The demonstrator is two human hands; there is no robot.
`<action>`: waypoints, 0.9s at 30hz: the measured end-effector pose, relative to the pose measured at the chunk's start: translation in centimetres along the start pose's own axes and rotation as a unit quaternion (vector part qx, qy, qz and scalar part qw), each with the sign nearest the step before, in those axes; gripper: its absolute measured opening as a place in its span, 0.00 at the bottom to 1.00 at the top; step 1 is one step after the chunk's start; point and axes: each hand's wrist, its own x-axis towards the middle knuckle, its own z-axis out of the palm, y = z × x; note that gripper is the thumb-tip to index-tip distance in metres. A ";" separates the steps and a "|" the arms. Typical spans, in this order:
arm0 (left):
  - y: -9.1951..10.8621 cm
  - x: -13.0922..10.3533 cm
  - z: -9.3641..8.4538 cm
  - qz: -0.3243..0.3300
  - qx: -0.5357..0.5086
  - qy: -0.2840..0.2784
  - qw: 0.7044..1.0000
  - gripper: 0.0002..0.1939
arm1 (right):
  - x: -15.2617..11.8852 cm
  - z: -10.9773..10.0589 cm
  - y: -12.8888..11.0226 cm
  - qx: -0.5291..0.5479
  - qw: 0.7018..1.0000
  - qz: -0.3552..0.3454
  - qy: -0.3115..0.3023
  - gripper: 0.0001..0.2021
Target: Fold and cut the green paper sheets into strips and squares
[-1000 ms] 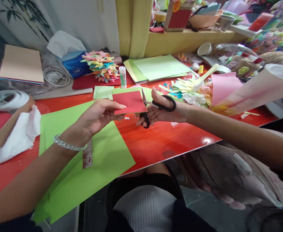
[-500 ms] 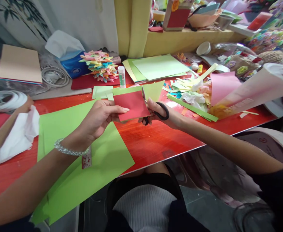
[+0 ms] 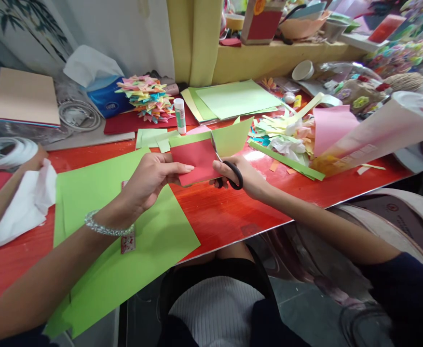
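Note:
My left hand [image 3: 153,179] pinches a red paper square [image 3: 196,163] by its left side, thumb on top, with light green paper [image 3: 235,139] behind it and sticking out past its top and right edges. In my right hand [image 3: 240,174] are black-handled scissors [image 3: 238,176]. Their blades lie along the red square's right edge, against the green paper. Below my left wrist a large green sheet [image 3: 160,231] lies on the table, with a small patterned strip [image 3: 128,242] on it.
A glue stick [image 3: 180,116] stands behind the hands, near a folded-paper star pile [image 3: 148,99]. Paper scraps [image 3: 291,135] and a rolled plastic sleeve [image 3: 381,127] lie to the right. White tissue [image 3: 26,205] is at left. The red table's front edge [image 3: 247,237] runs below.
The scissors and my right hand have shifted slightly left and tilted against the paper. The green paper right of the blades now stands out farther to the right.

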 end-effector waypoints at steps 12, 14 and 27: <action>-0.3 0.1 -0.1 0.002 -0.002 0.001 1.000 0.05 | 0.0 0.7 0.8 0.040 0.999 -0.012 0.034 0.26; -0.3 0.2 -0.1 0.002 -0.001 0.000 1.000 0.05 | 0.1 0.8 1.0 0.051 0.998 -0.016 0.044 0.25; -0.6 0.5 -0.4 -0.006 0.000 0.002 1.000 0.05 | 0.0 1.7 1.3 0.078 0.994 -0.013 0.070 0.25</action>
